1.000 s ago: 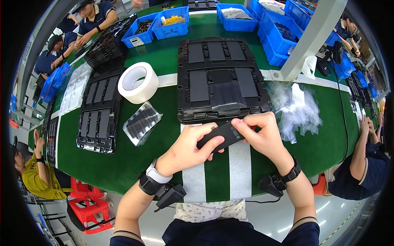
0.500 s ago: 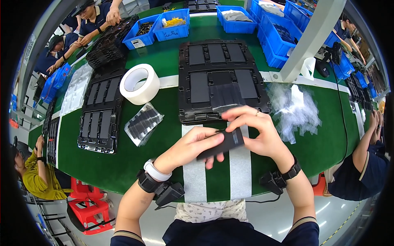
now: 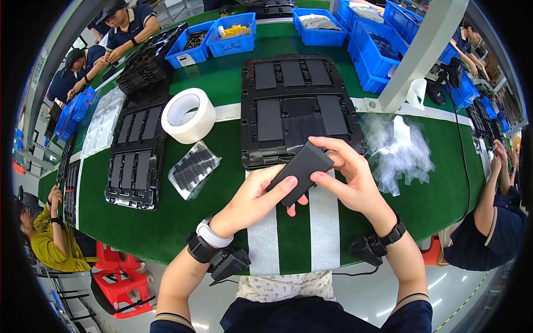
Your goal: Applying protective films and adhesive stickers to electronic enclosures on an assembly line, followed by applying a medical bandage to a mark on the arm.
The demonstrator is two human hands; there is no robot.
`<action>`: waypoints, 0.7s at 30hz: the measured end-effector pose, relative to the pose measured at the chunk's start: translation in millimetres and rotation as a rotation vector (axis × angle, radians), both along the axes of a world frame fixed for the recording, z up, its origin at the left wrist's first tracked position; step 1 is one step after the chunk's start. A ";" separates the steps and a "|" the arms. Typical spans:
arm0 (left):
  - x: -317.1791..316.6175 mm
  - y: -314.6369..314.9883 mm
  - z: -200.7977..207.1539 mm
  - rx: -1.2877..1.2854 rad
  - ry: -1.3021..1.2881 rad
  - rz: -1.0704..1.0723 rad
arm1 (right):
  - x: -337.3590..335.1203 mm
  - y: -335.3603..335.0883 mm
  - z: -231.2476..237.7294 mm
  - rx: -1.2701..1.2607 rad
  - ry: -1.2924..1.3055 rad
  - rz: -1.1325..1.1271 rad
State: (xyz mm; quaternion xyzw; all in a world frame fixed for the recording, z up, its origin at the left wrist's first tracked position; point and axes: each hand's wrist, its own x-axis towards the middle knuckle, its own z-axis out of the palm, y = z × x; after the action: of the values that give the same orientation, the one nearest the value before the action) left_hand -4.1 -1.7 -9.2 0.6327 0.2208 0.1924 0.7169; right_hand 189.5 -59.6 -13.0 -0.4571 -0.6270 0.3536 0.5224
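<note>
A flat black rectangular device [image 3: 300,173] is held between my two hands, its broad plain face up and its long side slanting toward the upper right. My left hand [image 3: 256,197] is closed round the lower left end, thumb on the face and fingertips showing beneath. At the upper right end, my right hand [image 3: 355,180] grips the edge between thumb and fingers. Just beyond lies a black tray [image 3: 249,145] with several similar black devices [image 3: 270,119] in its slots. Dark, glossy film [image 3: 305,129] lies across the tray's near middle slot.
Left of the tray stand a white tape roll [image 3: 206,116], a clear bag of black strips [image 3: 194,169] and another loaded tray [image 3: 110,191]. Crumpled clear film [image 3: 397,161] lies right, near a metal post [image 3: 422,55]. Blue bins [image 3: 230,41] line the back. Other people work around.
The device has turned from showing its narrow end to showing its broad face, and its far end has risen toward the upper right. My right fingers have shifted onto that end.
</note>
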 end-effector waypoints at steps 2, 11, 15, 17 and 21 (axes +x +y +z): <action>1.3 -1.6 0.1 -0.038 -0.027 -0.013 | 1.2 -0.2 -1.1 0.007 -0.019 0.016; 3.1 0.5 -3.5 -0.078 -0.061 0.004 | -2.9 4.2 -3.9 -0.047 0.235 -0.133; 1.7 8.7 5.7 0.072 0.006 0.047 | 1.5 21.7 18.5 -0.114 0.216 -0.076; 1.7 21.6 7.4 0.402 0.082 0.192 | 7.2 35.4 32.1 -0.048 0.079 -0.105; 9.8 21.6 16.7 0.877 0.217 0.280 | 31.9 60.7 37.0 0.012 0.087 -0.312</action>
State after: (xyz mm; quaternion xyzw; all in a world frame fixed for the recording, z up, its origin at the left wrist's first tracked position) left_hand 5.8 19.9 7.5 0.8565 0.2754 0.2949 0.3219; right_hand 221.4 1.1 24.0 -0.5298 -0.5274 0.2840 0.6004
